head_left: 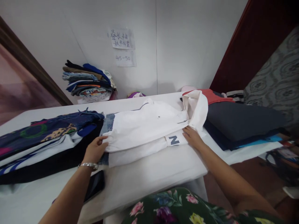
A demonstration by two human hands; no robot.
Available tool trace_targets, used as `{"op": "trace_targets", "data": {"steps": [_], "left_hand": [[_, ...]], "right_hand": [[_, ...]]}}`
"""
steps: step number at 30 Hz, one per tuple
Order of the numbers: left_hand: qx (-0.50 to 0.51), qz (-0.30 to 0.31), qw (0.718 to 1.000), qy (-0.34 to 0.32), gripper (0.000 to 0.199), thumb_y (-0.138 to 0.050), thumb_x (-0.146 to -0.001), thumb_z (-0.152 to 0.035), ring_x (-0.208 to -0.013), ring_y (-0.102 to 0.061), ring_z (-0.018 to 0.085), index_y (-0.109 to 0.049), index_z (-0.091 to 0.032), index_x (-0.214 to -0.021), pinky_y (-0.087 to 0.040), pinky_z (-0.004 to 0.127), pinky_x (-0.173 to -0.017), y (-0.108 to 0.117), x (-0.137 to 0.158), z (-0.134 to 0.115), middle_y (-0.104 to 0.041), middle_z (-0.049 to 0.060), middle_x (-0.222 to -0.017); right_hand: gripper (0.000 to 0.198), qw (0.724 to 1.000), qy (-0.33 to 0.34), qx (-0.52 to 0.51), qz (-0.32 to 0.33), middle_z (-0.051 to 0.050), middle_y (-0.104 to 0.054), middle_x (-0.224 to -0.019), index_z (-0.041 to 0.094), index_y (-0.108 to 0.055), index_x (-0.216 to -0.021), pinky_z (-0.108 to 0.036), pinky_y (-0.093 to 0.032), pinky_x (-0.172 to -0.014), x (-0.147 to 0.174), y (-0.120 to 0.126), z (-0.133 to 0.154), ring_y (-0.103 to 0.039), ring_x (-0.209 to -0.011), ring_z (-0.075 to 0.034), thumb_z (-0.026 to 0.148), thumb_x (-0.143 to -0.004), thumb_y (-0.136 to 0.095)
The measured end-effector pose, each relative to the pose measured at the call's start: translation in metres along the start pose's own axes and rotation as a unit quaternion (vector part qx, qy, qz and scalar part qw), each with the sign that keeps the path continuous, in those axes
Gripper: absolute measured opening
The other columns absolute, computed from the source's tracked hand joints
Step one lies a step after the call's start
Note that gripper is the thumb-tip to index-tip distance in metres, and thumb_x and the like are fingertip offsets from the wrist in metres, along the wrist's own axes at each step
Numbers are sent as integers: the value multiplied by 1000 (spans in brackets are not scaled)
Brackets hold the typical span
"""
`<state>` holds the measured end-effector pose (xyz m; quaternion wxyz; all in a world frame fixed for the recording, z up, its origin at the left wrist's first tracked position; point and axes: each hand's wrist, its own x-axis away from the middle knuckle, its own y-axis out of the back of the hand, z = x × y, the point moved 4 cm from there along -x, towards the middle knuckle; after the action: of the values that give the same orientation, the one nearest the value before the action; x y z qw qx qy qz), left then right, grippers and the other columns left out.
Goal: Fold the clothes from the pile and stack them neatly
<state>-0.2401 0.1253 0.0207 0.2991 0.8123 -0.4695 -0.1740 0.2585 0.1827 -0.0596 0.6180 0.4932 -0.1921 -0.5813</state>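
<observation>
A white hooded jacket [140, 124] lies partly folded on the table in front of me, its hood [198, 107] standing up at the right. Bluish denim shows at its left end, and a dark letter N is on the near fold. My left hand [96, 148] is closed, pinching the gathered sleeve end at the left between thumb and fingers. At the other end, my right hand [192, 137] has its fingers on the fabric edge just below the hood and appears to grip it. Its thumb is hidden.
Piled clothes [53, 140] lie on the left, with a dark phone [95, 185] near my left forearm. Dark folded garments [240, 124] and a red one [216, 96] are at the right. A clothes stack [90, 82] stands by the wall, below paper notes [122, 39].
</observation>
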Motion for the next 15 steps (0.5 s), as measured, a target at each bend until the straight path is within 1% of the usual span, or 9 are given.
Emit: {"op": "trace_targets", "data": {"steps": [2, 5, 7, 8, 10, 12, 13, 15], "left_hand": [[-34, 19, 999, -17, 36, -57, -64, -32, -53, -48, 15, -64, -20, -97, -47, 29, -53, -4, 2, 8, -46, -3, -59], [-120, 25, 990, -63, 37, -52, -67, -32, -59, -56, 20, -63, -21, -101, -48, 33, -61, -7, 2, 8, -54, 0, -65], [-184, 20, 979, -91, 37, -50, -69, -31, -67, -59, 23, -63, -21, -102, -47, 35, -65, -6, 2, 3, -60, 4, -73], [-206, 19, 974, -98, 38, -50, -70, -31, -70, -60, 24, -63, -20, -104, -46, 36, -66, -6, 2, 1, -62, 5, -77], [-230, 25, 968, -100, 39, -49, -73, -31, -73, -61, 24, -62, -20, -107, -46, 35, -67, -6, 3, -2, -63, 6, -82], [-243, 30, 965, -98, 39, -49, -75, -32, -74, -60, 23, -61, -20, -110, -45, 33, -68, -6, 5, -4, -63, 4, -85], [-245, 29, 964, -99, 39, -49, -76, -33, -75, -60, 23, -60, -21, -111, -45, 33, -69, -6, 5, -5, -63, 4, -86], [-245, 23, 964, -103, 38, -48, -77, -34, -77, -59, 22, -61, -21, -111, -45, 32, -71, -5, 7, -7, -62, 3, -89]], "right_hand": [[30, 999, -26, 26, -4, -10, -60, -124, 20, -66, -108, -48, -35, -104, 6, 4, -6, -49, -119, -28, 29, -86, -47], [27, 997, -67, 25, -33, -11, -64, -116, 19, -69, -99, -48, -38, -101, 17, 11, -12, -54, -113, -29, 29, -85, -48], [27, 993, -94, -4, -78, -10, -67, -110, 20, -69, -97, -48, -42, -97, 25, 19, -13, -58, -107, -28, 29, -85, -46], [27, 989, -96, -22, -110, -9, -68, -108, 21, -69, -97, -47, -44, -96, 28, 24, -11, -59, -104, -28, 29, -85, -46], [28, 981, -70, -46, -177, -9, -67, -110, 22, -68, -101, -45, -45, -96, 33, 37, -1, -59, -106, -26, 29, -87, -45], [29, 974, -19, -48, -219, -10, -62, -119, 22, -66, -107, -45, -42, -100, 31, 49, 16, -54, -114, -25, 30, -88, -45], [30, 974, 4, -42, -225, -10, -60, -124, 23, -64, -111, -45, -41, -102, 28, 53, 25, -51, -119, -25, 31, -89, -45], [34, 976, 42, -20, -215, -10, -53, -133, 23, -59, -120, -47, -37, -105, 18, 56, 42, -43, -128, -25, 32, -90, -44]]}}
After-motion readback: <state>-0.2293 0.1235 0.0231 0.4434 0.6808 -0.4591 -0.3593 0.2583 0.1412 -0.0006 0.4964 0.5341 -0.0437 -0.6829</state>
